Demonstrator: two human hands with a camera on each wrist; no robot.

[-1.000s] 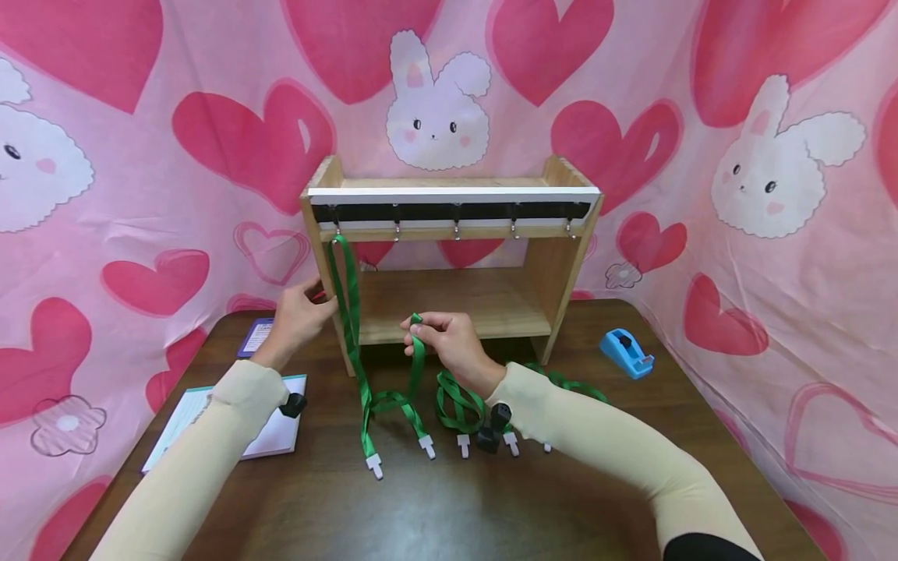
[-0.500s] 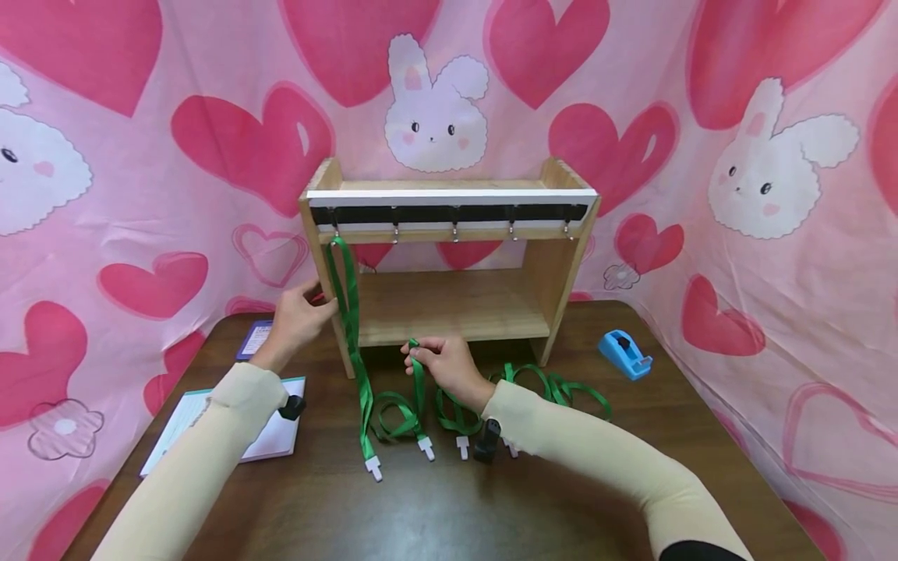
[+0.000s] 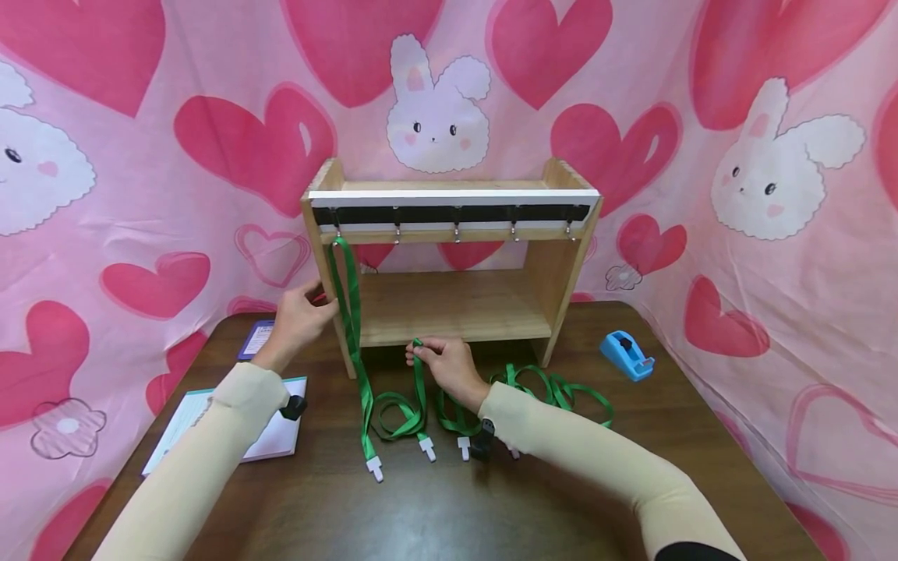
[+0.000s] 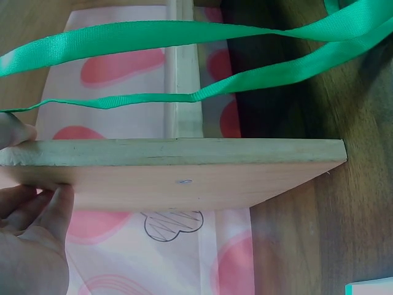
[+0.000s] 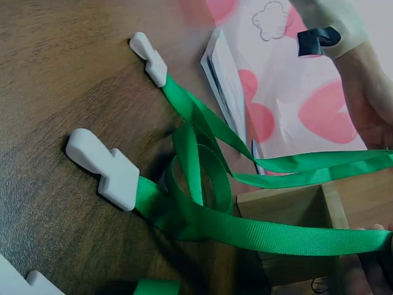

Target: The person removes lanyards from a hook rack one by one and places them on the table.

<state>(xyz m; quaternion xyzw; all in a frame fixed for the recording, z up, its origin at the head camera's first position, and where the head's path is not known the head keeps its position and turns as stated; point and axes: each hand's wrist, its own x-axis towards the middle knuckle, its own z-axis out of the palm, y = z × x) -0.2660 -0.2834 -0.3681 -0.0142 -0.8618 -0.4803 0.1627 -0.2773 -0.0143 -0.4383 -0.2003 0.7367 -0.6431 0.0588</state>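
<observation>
At the small wooden shelf (image 3: 449, 308), my left hand (image 3: 298, 321) grips the left side panel (image 4: 184, 178), thumb on one face and fingers on the other. A green lanyard (image 3: 354, 327) hangs from the leftmost hook, its white clip (image 3: 375, 468) down at the table. My right hand (image 3: 452, 366) pinches a second green lanyard (image 5: 282, 238) by its strap, low before the shelf's bottom board. The rest of this strap curls down to the tabletop, ending in a white clip (image 5: 120, 178). More green lanyards (image 3: 554, 389) lie on the table, partly hidden by my right arm.
A black strip with several metal hooks (image 3: 457, 227) runs along the shelf's front. A blue tape dispenser (image 3: 627, 354) stands at the right. To the left lie a white notepad (image 3: 277, 432) and a purple-framed card (image 3: 257, 339). A pink heart-patterned cloth (image 3: 259, 148) surrounds the table.
My right hand has moved down slightly with the pinched lanyard, and its lower strap has slackened into a loop on the table. My left hand stays on the panel.
</observation>
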